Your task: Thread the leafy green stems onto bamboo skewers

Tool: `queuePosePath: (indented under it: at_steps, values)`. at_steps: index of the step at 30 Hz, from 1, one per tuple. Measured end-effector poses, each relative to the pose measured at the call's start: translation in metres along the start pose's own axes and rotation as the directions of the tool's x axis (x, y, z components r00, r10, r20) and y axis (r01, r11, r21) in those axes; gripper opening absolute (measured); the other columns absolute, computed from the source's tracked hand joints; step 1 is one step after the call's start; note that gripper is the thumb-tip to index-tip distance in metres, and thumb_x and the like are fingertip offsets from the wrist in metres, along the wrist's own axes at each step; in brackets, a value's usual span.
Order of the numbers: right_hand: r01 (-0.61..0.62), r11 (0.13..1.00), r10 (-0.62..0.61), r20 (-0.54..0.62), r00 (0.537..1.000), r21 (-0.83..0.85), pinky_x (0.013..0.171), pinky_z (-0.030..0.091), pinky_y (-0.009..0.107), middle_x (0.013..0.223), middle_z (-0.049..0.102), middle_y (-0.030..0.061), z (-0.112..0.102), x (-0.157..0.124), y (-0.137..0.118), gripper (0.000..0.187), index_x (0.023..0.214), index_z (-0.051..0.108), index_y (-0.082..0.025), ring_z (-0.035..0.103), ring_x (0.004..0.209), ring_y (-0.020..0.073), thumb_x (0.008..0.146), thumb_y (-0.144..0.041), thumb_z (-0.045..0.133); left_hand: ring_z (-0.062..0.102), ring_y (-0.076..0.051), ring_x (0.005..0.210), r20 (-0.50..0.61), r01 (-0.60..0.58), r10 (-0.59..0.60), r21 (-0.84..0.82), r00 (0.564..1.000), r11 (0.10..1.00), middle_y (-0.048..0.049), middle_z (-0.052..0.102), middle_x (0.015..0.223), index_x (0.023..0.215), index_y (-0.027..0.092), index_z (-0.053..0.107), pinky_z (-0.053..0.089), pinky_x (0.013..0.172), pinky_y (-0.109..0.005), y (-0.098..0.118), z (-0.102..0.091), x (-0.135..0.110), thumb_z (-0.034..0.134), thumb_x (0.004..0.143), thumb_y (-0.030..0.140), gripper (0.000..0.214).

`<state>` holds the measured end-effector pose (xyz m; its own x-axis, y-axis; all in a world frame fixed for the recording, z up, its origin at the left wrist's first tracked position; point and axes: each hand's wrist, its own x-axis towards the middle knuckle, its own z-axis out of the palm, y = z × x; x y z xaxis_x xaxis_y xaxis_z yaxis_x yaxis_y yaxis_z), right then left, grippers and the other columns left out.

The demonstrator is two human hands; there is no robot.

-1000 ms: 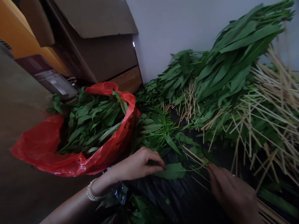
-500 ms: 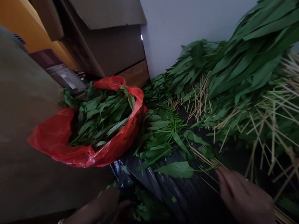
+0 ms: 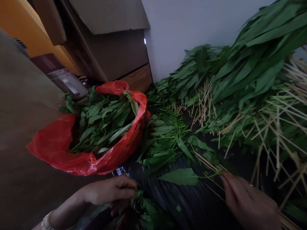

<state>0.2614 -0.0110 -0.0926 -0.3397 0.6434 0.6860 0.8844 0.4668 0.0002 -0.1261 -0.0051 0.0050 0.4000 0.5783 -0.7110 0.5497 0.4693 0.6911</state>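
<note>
My left hand (image 3: pixel 112 192) hovers low at the near edge, fingers curled in a pinch over a small heap of green leaves (image 3: pixel 150 214); what it pinches is too dark to make out. My right hand (image 3: pixel 252 202) lies at the lower right with its fingers pressed down on a bundle of pale stems (image 3: pixel 289 223) whose tips reach toward a single large leaf (image 3: pixel 181 176) on the black plastic sheet (image 3: pixel 187 202). A red plastic bag (image 3: pixel 71 155) full of picked leaves sits to the left.
A big pile of leafy green stalks (image 3: pixel 248 75) and bare pale stems leans against the white wall at the right. Loose leaves (image 3: pixel 162 136) lie beside the bag. Cardboard boxes (image 3: pixel 106 33) stand behind the bag, a brown surface (image 3: pixel 16 128) at the left.
My left hand left the large leaf, drew back toward me and now pinches at the near leaf heap. My right hand stayed on the stems. The view shifted slightly.
</note>
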Motion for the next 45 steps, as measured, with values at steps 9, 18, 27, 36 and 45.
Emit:
queuePosePath:
  at_steps: [9, 18, 27, 36, 45]
  values:
    - [-0.013, 0.998, 0.012, -0.014, 1.0, -0.06, 0.068, 0.044, 0.024, 0.089, 0.071, 0.0055, 0.004, 0.004, 0.004, 0.024, 0.109, 0.064, -0.017, 0.064, 0.069, 0.0127, 0.092, -0.02, 0.047, 0.047, -0.006, 0.043, 0.048, -0.213, 0.217, -0.082, 0.975, 0.974, 0.0037, 0.056, 0.055, 0.079, 0.015, 0.06, 0.032, 0.042, -0.016, 0.044, 0.022, 0.034, 0.057, 0.081, 0.059, 0.044]
    - [-0.097, 0.995, 0.096, -0.027, 0.995, -0.032, 0.06, 0.039, 0.025, 0.077, 0.067, 0.0012, 0.001, 0.015, -0.001, 0.02, 0.104, 0.063, -0.016, 0.059, 0.06, 0.0103, 0.092, -0.012, 0.047, 0.064, -0.018, 0.087, -0.047, -0.367, 0.501, 0.621, 0.864, 0.693, -0.0025, 0.071, 0.093, 0.099, 0.023, 0.068, 0.046, 0.078, -0.026, 0.068, 0.041, 0.069, 0.052, 0.09, 0.038, 0.024]
    - [-0.08, 0.997, 0.079, -0.032, 0.996, -0.025, 0.06, 0.037, 0.026, 0.071, 0.064, 0.0007, -0.002, 0.018, -0.002, 0.021, 0.102, 0.064, -0.016, 0.057, 0.058, 0.0103, 0.092, -0.012, 0.047, 0.064, -0.02, 0.085, -0.263, -0.105, 0.581, 0.846, 0.77, 0.522, -0.0057, 0.069, 0.088, 0.089, 0.022, 0.069, 0.045, 0.075, -0.026, 0.082, 0.041, 0.085, 0.044, 0.094, 0.037, 0.03]
    - [-0.081, 0.996, 0.08, -0.048, 0.996, -0.027, 0.059, 0.036, 0.026, 0.073, 0.065, 0.0022, -0.004, 0.02, -0.003, 0.02, 0.103, 0.064, -0.014, 0.057, 0.059, 0.011, 0.092, -0.012, 0.047, 0.064, -0.023, 0.08, -0.269, -0.004, 0.496, 0.876, 0.826, 0.483, -0.0064, 0.067, 0.083, 0.081, 0.02, 0.066, 0.042, 0.065, -0.028, 0.076, 0.074, 0.121, 0.061, 0.082, 0.046, 0.027]
    - [-0.074, 0.997, 0.075, -0.094, 0.993, 0.011, 0.062, 0.039, 0.027, 0.078, 0.068, 0.0031, -0.006, 0.023, -0.007, 0.021, 0.104, 0.062, -0.013, 0.059, 0.061, 0.0118, 0.091, -0.009, 0.047, 0.051, -0.011, 0.061, -0.198, -0.512, 0.565, 0.262, 0.801, 0.818, 0.0023, 0.059, 0.067, 0.077, 0.016, 0.055, 0.039, 0.057, -0.022, 0.097, 0.051, 0.107, 0.065, 0.079, 0.04, 0.026]
